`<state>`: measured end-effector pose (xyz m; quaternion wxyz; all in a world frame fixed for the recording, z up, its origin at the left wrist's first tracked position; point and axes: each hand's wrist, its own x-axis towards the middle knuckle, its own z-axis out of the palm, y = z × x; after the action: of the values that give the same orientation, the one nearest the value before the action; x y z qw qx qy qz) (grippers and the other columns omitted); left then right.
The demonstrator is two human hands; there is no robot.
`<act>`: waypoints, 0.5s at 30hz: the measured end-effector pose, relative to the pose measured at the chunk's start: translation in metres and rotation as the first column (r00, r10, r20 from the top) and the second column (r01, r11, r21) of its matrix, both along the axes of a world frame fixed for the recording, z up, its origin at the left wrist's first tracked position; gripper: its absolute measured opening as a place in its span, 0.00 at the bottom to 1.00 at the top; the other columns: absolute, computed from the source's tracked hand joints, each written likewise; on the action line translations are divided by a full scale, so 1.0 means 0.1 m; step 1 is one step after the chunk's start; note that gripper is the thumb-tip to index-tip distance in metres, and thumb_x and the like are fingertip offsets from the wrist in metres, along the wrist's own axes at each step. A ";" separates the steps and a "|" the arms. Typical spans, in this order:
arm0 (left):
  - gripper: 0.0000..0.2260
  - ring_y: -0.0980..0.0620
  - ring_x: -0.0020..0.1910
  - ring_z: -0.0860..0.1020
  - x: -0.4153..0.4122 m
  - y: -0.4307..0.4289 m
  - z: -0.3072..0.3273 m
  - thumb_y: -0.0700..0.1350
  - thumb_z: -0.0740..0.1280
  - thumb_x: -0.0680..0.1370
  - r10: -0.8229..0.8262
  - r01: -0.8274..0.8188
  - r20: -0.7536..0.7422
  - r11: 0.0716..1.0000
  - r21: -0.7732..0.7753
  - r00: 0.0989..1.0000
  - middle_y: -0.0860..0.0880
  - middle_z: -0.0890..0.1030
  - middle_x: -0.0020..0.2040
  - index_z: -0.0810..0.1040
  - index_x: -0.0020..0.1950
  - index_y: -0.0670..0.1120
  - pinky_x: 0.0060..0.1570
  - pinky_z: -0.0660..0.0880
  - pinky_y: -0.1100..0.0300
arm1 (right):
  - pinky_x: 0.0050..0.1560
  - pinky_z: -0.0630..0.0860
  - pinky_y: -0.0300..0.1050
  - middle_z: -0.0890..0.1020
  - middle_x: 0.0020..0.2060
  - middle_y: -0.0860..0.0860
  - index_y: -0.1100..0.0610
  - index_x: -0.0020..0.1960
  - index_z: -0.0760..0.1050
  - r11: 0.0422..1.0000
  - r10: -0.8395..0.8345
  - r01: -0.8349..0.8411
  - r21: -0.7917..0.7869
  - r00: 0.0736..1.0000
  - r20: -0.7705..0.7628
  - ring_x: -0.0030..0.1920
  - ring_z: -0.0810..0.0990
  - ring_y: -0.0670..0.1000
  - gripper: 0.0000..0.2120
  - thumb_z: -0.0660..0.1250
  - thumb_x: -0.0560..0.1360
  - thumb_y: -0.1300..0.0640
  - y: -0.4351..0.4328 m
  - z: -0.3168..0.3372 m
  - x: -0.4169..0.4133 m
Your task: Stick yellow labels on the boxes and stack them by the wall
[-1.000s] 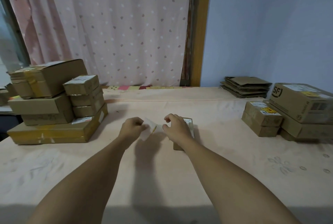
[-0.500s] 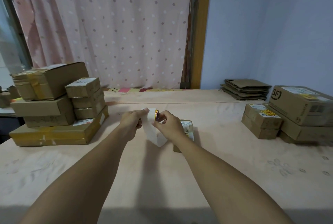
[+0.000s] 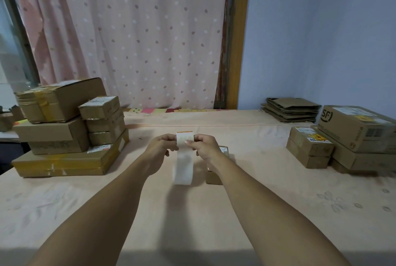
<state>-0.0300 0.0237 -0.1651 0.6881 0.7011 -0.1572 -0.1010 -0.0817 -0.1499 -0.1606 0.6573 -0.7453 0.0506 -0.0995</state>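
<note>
From the head camera, both hands are raised over the table [image 3: 192, 212]. The left hand [image 3: 159, 146] and right hand [image 3: 205, 145] each pinch a top corner of a white label strip [image 3: 183, 158], which hangs down between them, a yellow edge showing at its top. A small cardboard box [image 3: 223, 150] lies on the table just under the right wrist. Labelled boxes [image 3: 310, 145] sit stacked by the blue wall [image 3: 321, 40].
</note>
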 end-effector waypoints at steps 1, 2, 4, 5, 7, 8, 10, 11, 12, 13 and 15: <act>0.17 0.52 0.39 0.70 0.01 0.02 0.00 0.38 0.70 0.64 -0.019 0.020 -0.010 1.000 0.020 1.000 0.50 0.82 0.44 0.85 0.51 0.41 0.39 0.63 0.56 | 0.34 0.69 0.29 0.82 0.41 0.46 0.60 0.55 0.83 1.000 0.000 0.000 -0.002 1.000 0.001 0.38 0.77 0.42 0.06 0.72 0.78 0.61 -0.02 -0.01 -0.01; 0.15 0.53 0.39 0.70 0.02 0.03 0.01 0.39 0.71 0.67 -0.031 0.032 -0.016 0.999 0.034 0.999 0.51 0.82 0.44 0.86 0.53 0.41 0.39 0.63 0.57 | 0.32 0.69 0.27 0.83 0.41 0.46 0.61 0.56 0.83 1.000 -0.002 0.002 -0.003 1.000 0.002 0.37 0.77 0.40 0.08 0.72 0.77 0.63 -0.03 -0.03 -0.01; 0.10 0.53 0.39 0.70 0.02 0.03 0.01 0.39 0.73 0.73 -0.016 0.016 -0.012 0.999 0.031 1.000 0.53 0.83 0.43 0.87 0.54 0.42 0.40 0.63 0.56 | 0.31 0.69 0.27 0.84 0.43 0.48 0.63 0.57 0.83 1.000 0.001 -0.001 -0.005 1.000 0.008 0.36 0.77 0.40 0.09 0.72 0.76 0.66 -0.04 -0.05 -0.03; 0.08 0.52 0.39 0.69 0.02 0.03 0.01 0.39 0.74 0.74 0.005 -0.005 -0.008 1.000 0.022 1.000 0.53 0.83 0.43 0.87 0.53 0.42 0.40 0.63 0.56 | 0.32 0.69 0.28 0.84 0.45 0.50 0.62 0.57 0.83 1.000 0.010 -0.010 -0.007 1.000 0.014 0.38 0.78 0.41 0.10 0.72 0.76 0.66 -0.04 -0.06 -0.03; 0.07 0.51 0.40 0.69 0.00 0.03 0.00 0.38 0.74 0.74 0.042 -0.042 -0.007 0.999 0.000 0.999 0.51 0.82 0.42 0.87 0.51 0.43 0.40 0.63 0.56 | 0.38 0.71 0.33 0.85 0.47 0.50 0.59 0.56 0.84 0.999 0.035 -0.035 -0.002 0.999 0.015 0.42 0.79 0.44 0.09 0.73 0.76 0.63 0.00 -0.04 -0.05; 0.08 0.50 0.41 0.69 -0.02 0.04 -0.01 0.38 0.75 0.72 0.044 -0.044 -0.003 0.999 -0.008 0.999 0.50 0.82 0.43 0.87 0.51 0.43 0.41 0.63 0.56 | 0.40 0.71 0.37 0.85 0.47 0.49 0.56 0.54 0.84 0.999 0.039 -0.039 0.001 0.999 0.003 0.43 0.79 0.46 0.07 0.73 0.76 0.60 0.01 -0.03 -0.06; 0.10 0.50 0.41 0.70 -0.05 0.05 -0.02 0.40 0.76 0.68 0.033 -0.033 0.024 0.999 0.001 0.999 0.49 0.83 0.43 0.87 0.49 0.43 0.42 0.63 0.55 | 0.41 0.69 0.41 0.83 0.41 0.48 0.54 0.49 0.84 1.000 0.025 -0.024 0.006 0.999 -0.021 0.41 0.76 0.47 0.04 0.72 0.77 0.54 0.01 0.00 -0.06; 0.10 0.50 0.41 0.70 -0.06 0.04 -0.03 0.39 0.76 0.67 0.029 -0.029 0.042 1.000 0.010 0.999 0.49 0.83 0.43 0.87 0.48 0.42 0.41 0.63 0.55 | 0.40 0.68 0.41 0.81 0.38 0.48 0.54 0.47 0.84 1.000 0.008 -0.008 -0.001 1.000 -0.021 0.40 0.75 0.47 0.05 0.72 0.78 0.52 0.00 0.00 -0.05; 0.10 0.50 0.41 0.71 -0.08 0.04 -0.03 0.37 0.75 0.67 0.029 -0.030 0.056 0.999 0.017 0.998 0.48 0.84 0.43 0.86 0.47 0.42 0.41 0.64 0.55 | 0.39 0.68 0.40 0.80 0.37 0.49 0.55 0.47 0.83 1.000 -0.010 0.010 -0.016 1.000 -0.016 0.39 0.74 0.48 0.06 0.72 0.79 0.52 0.00 0.01 -0.03; 0.09 0.50 0.41 0.72 -0.08 0.04 -0.05 0.35 0.74 0.67 0.031 -0.032 0.064 0.999 0.021 0.997 0.48 0.84 0.43 0.86 0.46 0.41 0.40 0.64 0.55 | 0.38 0.68 0.40 0.80 0.38 0.50 0.56 0.48 0.84 0.999 -0.019 0.019 -0.031 1.000 -0.006 0.39 0.74 0.48 0.06 0.72 0.79 0.53 0.00 0.00 -0.02; 0.10 0.50 0.40 0.71 -0.08 0.04 -0.06 0.36 0.74 0.67 0.032 -0.035 0.069 0.999 0.033 0.997 0.48 0.84 0.43 0.86 0.47 0.42 0.40 0.64 0.56 | 0.41 0.72 0.40 0.82 0.40 0.49 0.56 0.50 0.84 1.000 -0.006 0.006 -0.026 1.000 0.008 0.39 0.76 0.47 0.04 0.72 0.79 0.56 0.00 0.00 0.00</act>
<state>-0.0382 0.0282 -0.1713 0.6719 0.7184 -0.1670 -0.0682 -0.0817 -0.1500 -0.1608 0.6476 -0.7531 0.0488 -0.1052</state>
